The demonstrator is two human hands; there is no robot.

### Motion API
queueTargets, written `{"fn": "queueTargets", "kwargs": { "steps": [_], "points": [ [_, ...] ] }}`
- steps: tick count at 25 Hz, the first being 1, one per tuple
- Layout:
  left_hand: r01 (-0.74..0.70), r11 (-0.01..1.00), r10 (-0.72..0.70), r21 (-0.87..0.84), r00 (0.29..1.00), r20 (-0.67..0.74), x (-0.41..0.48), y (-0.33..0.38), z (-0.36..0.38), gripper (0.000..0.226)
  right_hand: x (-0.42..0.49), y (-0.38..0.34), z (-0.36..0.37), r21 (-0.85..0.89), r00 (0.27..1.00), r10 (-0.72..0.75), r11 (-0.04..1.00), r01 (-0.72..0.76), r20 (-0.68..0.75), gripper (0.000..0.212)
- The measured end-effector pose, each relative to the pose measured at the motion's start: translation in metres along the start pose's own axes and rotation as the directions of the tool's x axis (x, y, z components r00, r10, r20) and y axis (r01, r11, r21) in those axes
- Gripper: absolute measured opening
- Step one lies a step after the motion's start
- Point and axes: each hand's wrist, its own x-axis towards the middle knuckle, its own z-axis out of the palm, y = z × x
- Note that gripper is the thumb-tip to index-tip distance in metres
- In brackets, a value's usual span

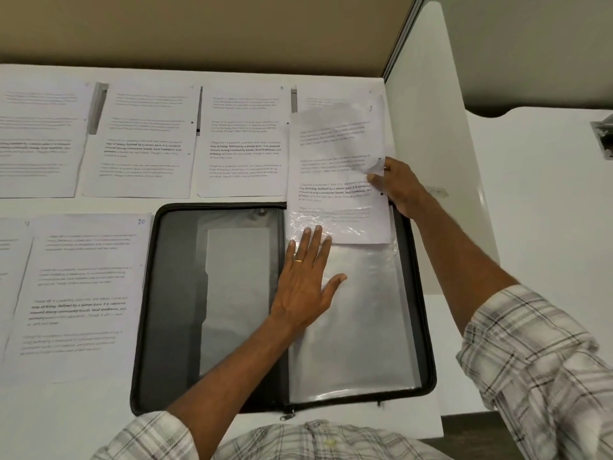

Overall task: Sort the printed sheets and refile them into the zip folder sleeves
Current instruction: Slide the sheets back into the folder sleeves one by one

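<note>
1. Your black zip folder (pixel 146 293) lies unzipped and flat on the white desk (pixel 83 419), near your body. Its grey inner cover is on the left and a clear plastic sleeve (pixel 365 310) is on the right.
2. Your left hand (pixel 305 283) presses flat on that sleeve. The fingers are straight and slightly spread, gripping nothing, and the fingertips rest on the crinkled plastic at the sleeve's top.
3. Your right hand (pixel 401 187) is clamped on the right edge of a white printed sheet (pixel 335 161), with the paper pinched between thumb and fingers.
4. That sheet sits over the folder's top right corner. Its lower left part lies under the crinkled plastic, and most of its length sticks out past the folder's far edge.
5. More printed pages lie flat on the desk. A row runs along the far side, including a page marked 5 (pixel 243 144) just left of the held sheet. A page marked 10 (pixel 79 287) lies just left of the folder.
</note>
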Motion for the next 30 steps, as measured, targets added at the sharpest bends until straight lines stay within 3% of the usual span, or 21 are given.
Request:
{"fn": "queueTargets", "kwargs": {
  "steps": [3, 7, 10, 14, 18, 23, 27, 30],
  "points": [
    [0.008, 1.000, -0.009, 0.029, 1.000, 0.009, 0.007, -0.001, -0.002, 0.078, -0.001, 0.001, -0.003, -0.065, 1.000, 0.012, 0.998, -0.011, 0.022, 0.028],
    [0.017, 0.998, -0.020, 0.066, 0.999, 0.044, 0.012, -0.006, 0.000, 0.079, -0.003, -0.001, -0.008, -0.147, 0.985, 0.132, 0.982, -0.116, 0.109, 0.029],
    [0.011, 0.997, -0.016, 0.071, 0.997, 0.074, 0.011, -0.004, 0.004, 0.078, 0.004, -0.010, -0.006, -0.236, 0.988, 0.149, 0.962, -0.136, 0.040, 0.025],
    [0.020, 0.995, -0.031, 0.100, 0.993, 0.112, 0.010, -0.002, 0.008, 0.076, 0.023, -0.035, 0.002, -0.106, 0.994, 0.064, 0.992, -0.073, -0.088, 0.043],
    [0.015, 0.997, -0.021, 0.073, 0.997, 0.075, 0.011, -0.001, 0.009, 0.073, 0.043, -0.067, 0.002, -0.027, 1.000, 0.005, 1.000, -0.005, 0.004, 0.059],
    [0.028, 1.000, -0.028, 0.006, 0.999, 0.032, 0.011, 0.001, 0.009, 0.072, 0.053, -0.070, -0.001, -0.279, 0.986, 0.079, 0.960, -0.035, 0.149, 0.054],
    [0.033, 0.999, -0.032, -0.030, 0.999, 0.044, 0.012, 0.007, 0.006, 0.074, 0.046, -0.060, -0.010, -0.396, 0.957, 0.245, 0.903, -0.168, 0.152, 0.054],
    [0.023, 0.998, -0.021, -0.051, 0.999, 0.043, 0.008, 0.013, 0.007, 0.073, 0.040, -0.071, -0.017, -0.544, 0.941, 0.262, 0.832, -0.108, 0.214, 0.047]
  ]
}}
